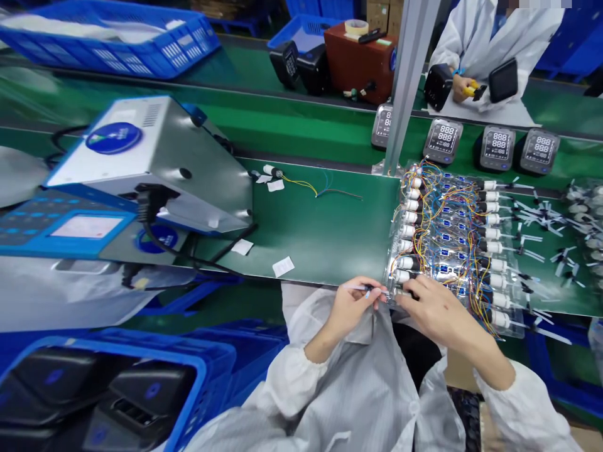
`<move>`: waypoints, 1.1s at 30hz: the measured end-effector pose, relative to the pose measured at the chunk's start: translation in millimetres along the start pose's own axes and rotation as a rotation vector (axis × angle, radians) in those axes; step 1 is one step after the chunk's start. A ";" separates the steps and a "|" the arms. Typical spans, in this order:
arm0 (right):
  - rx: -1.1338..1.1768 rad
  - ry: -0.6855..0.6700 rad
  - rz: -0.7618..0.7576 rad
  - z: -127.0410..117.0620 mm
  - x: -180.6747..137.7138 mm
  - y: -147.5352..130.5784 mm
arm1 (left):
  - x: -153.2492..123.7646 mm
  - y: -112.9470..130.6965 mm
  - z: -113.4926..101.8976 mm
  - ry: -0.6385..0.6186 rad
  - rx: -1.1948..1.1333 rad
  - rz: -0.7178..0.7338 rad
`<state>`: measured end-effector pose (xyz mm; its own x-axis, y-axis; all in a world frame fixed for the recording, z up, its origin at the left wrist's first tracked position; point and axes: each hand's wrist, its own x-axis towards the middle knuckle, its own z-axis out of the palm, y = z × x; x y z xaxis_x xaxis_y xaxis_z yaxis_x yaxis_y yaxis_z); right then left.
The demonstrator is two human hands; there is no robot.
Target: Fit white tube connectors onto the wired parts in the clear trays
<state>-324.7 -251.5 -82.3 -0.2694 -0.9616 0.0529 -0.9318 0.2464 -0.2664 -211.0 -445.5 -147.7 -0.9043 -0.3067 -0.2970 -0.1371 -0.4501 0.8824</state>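
Note:
My left hand (354, 309) is closed in a pinch on a thin white tube with a dark section (365, 287), just off the bench's front edge. Close beside it, my right hand (436, 312) has its fingers curled at the near left corner of a clear plastic tray; what they grip is hidden. The tray holds rows of small white-and-black cylindrical parts (404, 246), small blue pieces (445, 237) and tangled coloured wires (426, 204). Thin white tubes with black joints (530, 238) stick out from its right side.
A metal-cased machine (202, 169) with a black cable stands left. A single wired cylinder (273, 171) and paper labels (283, 267) lie on the green bench (330, 232). Display units (497, 148) line the back, by a metal post (409, 81). Across, a co-worker's hand (464, 88) holds a yellow tool.

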 end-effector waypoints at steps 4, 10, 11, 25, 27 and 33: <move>0.089 0.030 -0.018 4.3 -1.3 5.3 | -0.6 1.4 1.4 -0.005 -0.041 0.008; 0.286 0.400 0.079 22.9 -17.6 1.5 | -3.7 5.3 7.7 -0.006 -0.019 0.020; 0.335 0.455 0.114 23.8 -20.1 -1.5 | -3.8 5.4 9.4 -0.007 -0.023 0.024; 0.542 0.531 0.184 25.7 -8.1 -20.9 | 2.7 -2.4 23.6 -0.020 -0.048 0.220; 0.545 0.549 0.179 27.7 -7.3 -22.1 | 2.7 -5.2 22.7 -0.013 -0.023 0.219; 0.571 0.567 0.186 29.1 -8.4 -21.2 | 4.7 -18.8 19.0 -0.021 -0.089 0.296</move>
<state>-295.5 -252.2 -105.1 -0.6313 -0.6664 0.3967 -0.6342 0.1492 -0.7587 -220.4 -422.5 -158.7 -0.9080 -0.4182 -0.0237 0.1681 -0.4157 0.8938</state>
